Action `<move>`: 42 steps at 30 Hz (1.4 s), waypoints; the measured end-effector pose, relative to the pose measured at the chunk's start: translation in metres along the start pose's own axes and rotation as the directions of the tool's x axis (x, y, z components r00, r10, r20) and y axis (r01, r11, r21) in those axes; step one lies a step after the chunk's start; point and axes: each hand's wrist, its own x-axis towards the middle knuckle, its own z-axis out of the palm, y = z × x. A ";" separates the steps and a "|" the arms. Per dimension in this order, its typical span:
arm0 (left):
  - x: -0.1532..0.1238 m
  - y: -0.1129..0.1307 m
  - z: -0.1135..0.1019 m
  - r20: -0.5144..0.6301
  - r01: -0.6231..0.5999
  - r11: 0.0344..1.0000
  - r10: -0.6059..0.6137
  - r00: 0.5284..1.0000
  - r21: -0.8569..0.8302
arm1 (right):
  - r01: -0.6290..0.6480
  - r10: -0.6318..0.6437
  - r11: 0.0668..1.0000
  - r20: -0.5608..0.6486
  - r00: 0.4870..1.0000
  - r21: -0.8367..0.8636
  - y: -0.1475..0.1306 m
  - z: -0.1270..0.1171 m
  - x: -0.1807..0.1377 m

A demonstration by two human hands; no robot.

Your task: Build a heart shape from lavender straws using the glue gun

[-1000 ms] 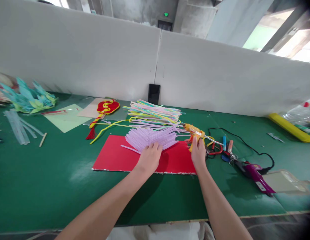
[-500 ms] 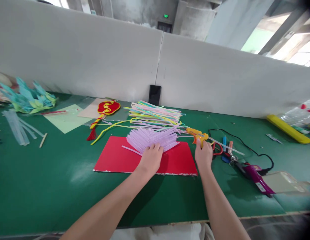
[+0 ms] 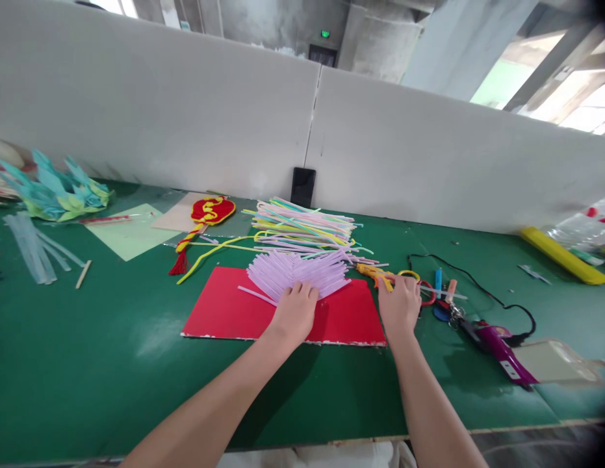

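My left hand (image 3: 296, 309) is closed at the lower end of a V-shaped fan of purple straws (image 3: 292, 268), pressing it against a red board (image 3: 219, 305). The exact grip is hidden under the fingers. One loose purple straw (image 3: 256, 294) sticks out to the left of the fan. Just past the board's right edge, my right hand (image 3: 400, 304) has its fingers closed around the orange-yellow glue gun (image 3: 375, 273). The gun lies low at the table with its nozzle pointing left. Red-handled scissors (image 3: 431, 294) are beside this hand.
Behind the fan lies a pile of coloured straws (image 3: 302, 224), with a black phone (image 3: 303, 186) leaning on the partition. A red and yellow tasselled ornament (image 3: 212, 211) is to the left. At right are a purple tool (image 3: 507, 354) and a black cord (image 3: 482, 284).
My right hand has lowered and tilted the glue gun, its nozzle shifting slightly left and down, and the hand now covers more of it. My left hand stays on the straws.
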 end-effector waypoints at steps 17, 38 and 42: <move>0.000 0.001 0.004 0.029 0.021 1.000 -0.022 0.999 0.004 | 0.409 -0.383 0.911 0.268 0.884 -0.047 -0.044 0.041 0.059; 0.000 0.003 0.004 0.022 0.020 1.000 -0.020 1.000 0.001 | 0.518 -0.470 0.839 0.260 0.843 -0.164 -0.050 0.050 0.100; -0.001 0.005 0.005 0.005 0.020 1.000 -0.020 1.000 0.015 | 0.524 -0.468 0.835 0.288 0.836 -0.165 -0.057 0.054 0.107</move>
